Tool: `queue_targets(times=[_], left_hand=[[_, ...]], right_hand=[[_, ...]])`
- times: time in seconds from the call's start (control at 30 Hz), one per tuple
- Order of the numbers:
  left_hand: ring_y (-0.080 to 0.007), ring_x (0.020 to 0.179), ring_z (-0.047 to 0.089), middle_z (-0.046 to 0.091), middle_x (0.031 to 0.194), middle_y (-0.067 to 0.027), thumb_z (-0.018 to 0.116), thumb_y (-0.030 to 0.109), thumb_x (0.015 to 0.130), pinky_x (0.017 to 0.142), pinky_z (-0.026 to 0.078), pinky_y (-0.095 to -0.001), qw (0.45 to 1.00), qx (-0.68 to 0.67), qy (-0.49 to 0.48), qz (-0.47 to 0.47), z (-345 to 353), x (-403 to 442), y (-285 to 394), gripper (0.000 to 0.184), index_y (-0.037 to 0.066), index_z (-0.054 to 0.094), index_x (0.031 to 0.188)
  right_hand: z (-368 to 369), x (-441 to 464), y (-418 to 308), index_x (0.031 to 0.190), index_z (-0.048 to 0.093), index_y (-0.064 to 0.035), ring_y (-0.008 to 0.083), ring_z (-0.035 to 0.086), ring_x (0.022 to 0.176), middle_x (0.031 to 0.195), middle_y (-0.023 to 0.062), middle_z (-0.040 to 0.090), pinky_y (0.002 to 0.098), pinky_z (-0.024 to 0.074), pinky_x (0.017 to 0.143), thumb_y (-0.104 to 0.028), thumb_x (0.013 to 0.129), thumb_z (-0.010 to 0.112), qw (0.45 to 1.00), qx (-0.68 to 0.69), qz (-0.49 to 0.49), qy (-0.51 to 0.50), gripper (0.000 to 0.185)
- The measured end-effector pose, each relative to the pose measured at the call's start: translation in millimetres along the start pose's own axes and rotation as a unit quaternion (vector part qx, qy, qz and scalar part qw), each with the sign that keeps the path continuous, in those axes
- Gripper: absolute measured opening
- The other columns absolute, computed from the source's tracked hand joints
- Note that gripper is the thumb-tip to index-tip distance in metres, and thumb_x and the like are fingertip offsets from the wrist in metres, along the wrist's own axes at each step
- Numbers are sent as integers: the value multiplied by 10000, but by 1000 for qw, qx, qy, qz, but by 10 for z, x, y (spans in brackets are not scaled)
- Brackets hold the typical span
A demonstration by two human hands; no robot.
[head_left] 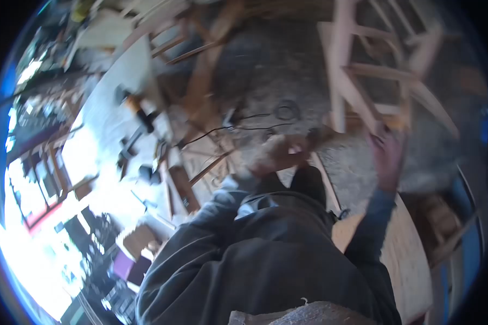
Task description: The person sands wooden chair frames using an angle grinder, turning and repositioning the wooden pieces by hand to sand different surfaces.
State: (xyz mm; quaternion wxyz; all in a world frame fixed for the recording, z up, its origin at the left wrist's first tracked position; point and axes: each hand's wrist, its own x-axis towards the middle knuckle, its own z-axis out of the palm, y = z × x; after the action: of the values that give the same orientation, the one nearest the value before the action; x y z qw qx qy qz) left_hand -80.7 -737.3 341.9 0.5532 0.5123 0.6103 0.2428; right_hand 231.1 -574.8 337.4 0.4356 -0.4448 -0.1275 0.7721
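Observation:
An unfinished wooden chair frame (382,70) stands tilted at the upper right, blurred by motion. My right hand (389,154) reaches up to the lower end of one of its legs, fingers closed against the wood. In front of my body, my left hand (281,154) is curled with thumb and fingers close together. Something dark and brownish lies by its fingertips, too smeared to name. Between the hand and the frame, a wooden piece (352,120) shows at the frame's base.
On the left, a pale worktop (111,103) bears a yellow-and-black power tool (137,111) and other tools. A black cable (249,128) runs across the dusty floor. Another wooden frame (184,40) stands at the back. A curved wooden panel (404,254) lies beside my right arm.

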Motion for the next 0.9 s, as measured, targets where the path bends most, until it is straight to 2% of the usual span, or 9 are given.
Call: queue_targets(times=[0.03,0.2,0.3,0.5,0.57,0.6,0.63,0.8,0.9], left_hand=[[-253,950,749,766,1004,-105,799,340,893,812,590,-380,999,-16,35,-31,-89,-79,46,390,74,727,1170],[-285,863,763,746,947,-160,816,267,855,735,588,-395,976,-10,214,-32,-413,-564,-308,338,24,712,1066],[-280,872,764,741,944,-154,809,249,865,731,590,-394,921,6,387,-51,-773,-928,-395,319,21,707,1064],[-170,819,690,707,939,-92,799,136,891,685,545,-336,782,90,615,-42,-1601,-1787,-1348,293,46,628,1112],[-148,811,646,692,952,-62,819,155,901,630,486,-284,762,-8,643,-78,-1973,-1983,-1914,347,48,617,1162],[-236,982,672,693,1025,-124,819,245,896,813,527,-390,758,6,650,-47,-2166,-2067,-1983,350,22,640,1097],[-234,1015,673,698,1059,-132,812,242,899,828,531,-391,770,7,629,-108,-2328,-2183,-2077,392,3,646,1162],[-245,1008,702,724,1075,-147,805,237,902,846,545,-376,793,-37,593,-135,-2620,-2141,-1711,444,-6,652,1241],[-224,1015,704,728,1090,-154,790,234,915,847,547,-348,815,-54,576,-37,-2576,-1893,-1620,438,1,651,1258]], right_hand=[[-153,-15,-53,1625,286,-97,411,429,1414,1510,265,442,554,303,1240,-503,1078,480,1000,4,6,-20,709],[166,-497,-248,1529,416,-14,352,512,1338,1435,215,518,460,377,1196,-501,1078,494,992,-32,92,86,668],[-403,-489,-17,1447,499,-22,316,551,1294,1368,172,575,435,447,1104,-510,1071,513,978,-156,119,77,616],[52,-884,775,1347,569,-40,257,704,1025,1163,130,694,382,544,885,-436,1036,611,880,-437,183,36,504],[593,-1101,954,1271,619,-52,225,718,977,1099,99,709,359,550,856,-338,1034,638,834,-530,152,-12,372],[544,-1051,1044,1255,634,-49,214,723,978,1079,93,707,352,549,870,-351,1031,644,814,-555,172,-21,377],[575,-1096,1110,1243,637,-44,201,725,965,1070,81,707,339,549,871,-344,1030,645,809,-566,152,-41,368],[354,-1243,1221,1221,644,-44,193,724,958,1093,88,718,334,554,858,-332,1011,660,818,-550,164,-33,357],[-80,-1332,1287,1226,642,-65,212,728,980,1108,79,714,340,550,833,-338,972,692,848,-498,179,36,376]])
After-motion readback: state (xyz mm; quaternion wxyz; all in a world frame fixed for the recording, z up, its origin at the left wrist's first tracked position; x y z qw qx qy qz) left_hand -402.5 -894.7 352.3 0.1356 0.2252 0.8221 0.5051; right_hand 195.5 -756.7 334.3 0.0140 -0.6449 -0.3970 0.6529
